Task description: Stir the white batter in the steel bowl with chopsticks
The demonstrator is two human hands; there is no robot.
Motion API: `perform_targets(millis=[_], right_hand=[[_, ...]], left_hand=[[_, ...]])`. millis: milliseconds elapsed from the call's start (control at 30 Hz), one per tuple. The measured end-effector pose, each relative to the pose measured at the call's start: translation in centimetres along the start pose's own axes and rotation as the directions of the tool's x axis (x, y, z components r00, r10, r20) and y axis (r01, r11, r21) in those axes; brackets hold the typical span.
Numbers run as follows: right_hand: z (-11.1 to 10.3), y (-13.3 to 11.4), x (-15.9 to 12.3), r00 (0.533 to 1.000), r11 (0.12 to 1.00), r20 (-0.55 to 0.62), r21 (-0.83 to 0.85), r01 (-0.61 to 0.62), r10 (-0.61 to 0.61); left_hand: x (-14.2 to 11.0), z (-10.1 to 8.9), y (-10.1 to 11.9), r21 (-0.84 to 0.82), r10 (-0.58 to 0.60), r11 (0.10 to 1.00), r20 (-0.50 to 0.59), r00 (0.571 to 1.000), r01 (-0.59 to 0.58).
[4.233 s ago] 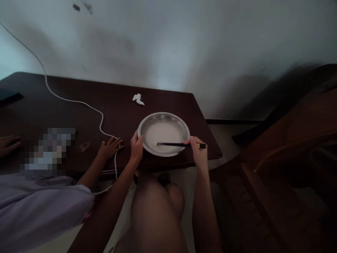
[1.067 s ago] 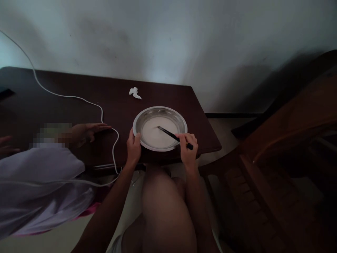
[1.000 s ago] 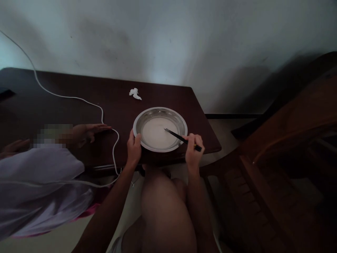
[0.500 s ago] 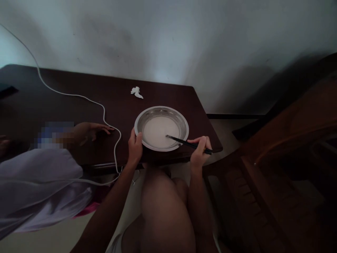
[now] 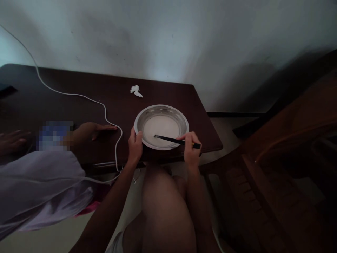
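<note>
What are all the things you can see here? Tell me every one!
Round shiny metal plate: one, silver, near the table's right front edge.
Pale white liquid: one pool, inside the plate.
Thin black chopsticks: black, how many cannot be told, tips in the liquid.
Dark brown wooden table: one, against the wall.
Long white cable: one, winding across the table and over its front edge.
Small crumpled white paper scrap: one, behind the plate.
Brown wooden chair: one, at the right.
Another person's hand: flat on the table, by the cable.
Left hand: grips the plate's left rim.
Right hand: holds the chopsticks.
</note>
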State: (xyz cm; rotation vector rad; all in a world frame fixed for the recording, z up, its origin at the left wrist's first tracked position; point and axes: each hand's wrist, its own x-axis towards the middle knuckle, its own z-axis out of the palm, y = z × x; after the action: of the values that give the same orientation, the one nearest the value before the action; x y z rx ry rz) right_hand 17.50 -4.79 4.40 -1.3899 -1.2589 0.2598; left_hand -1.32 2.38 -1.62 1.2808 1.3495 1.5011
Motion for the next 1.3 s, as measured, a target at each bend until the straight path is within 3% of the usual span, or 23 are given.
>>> perform_targets(millis=[67,100,233,300,433,500,600,700,800,900,933,1000,1100,1167,1300], right_hand=[[0.1,0.0,0.1,0.992,0.997,0.123,-0.061,0.040,-0.032],[0.0,0.1,0.2,0.993,0.994,0.113,-0.099,0.047,-0.036],[-0.9,0.7,0.0,0.979,0.993,-0.204,-0.112,-0.038,0.014],[-1.0,0.7,-0.1,0.968,0.998,-0.249,-0.031,-0.048,0.039],[0.1,0.1,0.0,0.999,0.998,0.036,-0.055,0.025,-0.023],[0.2,0.1,0.3,0.994,0.990,0.095,-0.125,0.059,-0.047],[-0.7,0.4,0.3,0.995,0.985,-0.098,-0.173,0.008,-0.026],[-1.5,0.6,-0.1,0.969,0.994,-0.243,-0.087,-0.066,0.043],[-0.9,0.4,-0.3,0.997,0.999,-0.081,-0.050,-0.008,0.004],[0.2,0.2,0.1,0.992,0.987,0.096,-0.128,0.098,-0.086],[0.2,0.3,0.2,0.992,0.981,0.087,-0.162,0.105,-0.092],[-0.2,0.3,0.4,0.997,0.978,-0.041,-0.202,0.057,-0.067],[-1.3,0.3,0.1,0.975,0.992,-0.223,-0.117,-0.038,0.011],[-1.4,0.1,-0.1,0.984,0.998,-0.175,-0.051,-0.026,0.017],[-0.4,0.2,0.2,0.996,0.992,0.073,-0.116,0.059,-0.050]], left_hand=[[0.0,0.0,0.0,0.005,0.004,1.000,-0.002,1.000,-0.004],[0.0,0.0,-0.1,0.007,0.005,1.000,0.001,1.000,-0.005],[0.0,0.1,-0.3,-0.003,0.006,1.000,0.008,1.000,-0.006],[0.0,0.0,-0.4,-0.005,0.002,1.000,0.008,1.000,-0.002],[0.0,-0.1,-0.4,0.005,0.000,1.000,0.013,1.000,0.000],[0.0,-0.1,-0.3,0.000,-0.008,1.000,0.009,1.000,0.008],[0.0,0.0,-0.2,-0.011,-0.008,1.000,0.007,1.000,0.008],[0.0,0.0,-0.3,-0.013,0.003,1.000,0.012,1.000,-0.003],[0.0,-0.1,-0.4,-0.005,-0.011,1.000,0.009,1.000,0.011],[0.0,-0.2,-0.5,-0.006,-0.019,1.000,0.010,1.000,0.019],[0.0,-0.2,-0.4,-0.009,-0.018,1.000,0.009,1.000,0.018],[0.0,-0.1,-0.4,-0.012,-0.012,1.000,0.002,1.000,0.012],[0.1,0.0,-0.4,-0.013,0.001,1.000,-0.007,1.000,-0.001],[0.1,0.0,-0.5,-0.011,0.011,1.000,-0.004,1.000,-0.011],[0.2,-0.1,-0.6,0.003,0.016,1.000,0.004,1.000,-0.016]])
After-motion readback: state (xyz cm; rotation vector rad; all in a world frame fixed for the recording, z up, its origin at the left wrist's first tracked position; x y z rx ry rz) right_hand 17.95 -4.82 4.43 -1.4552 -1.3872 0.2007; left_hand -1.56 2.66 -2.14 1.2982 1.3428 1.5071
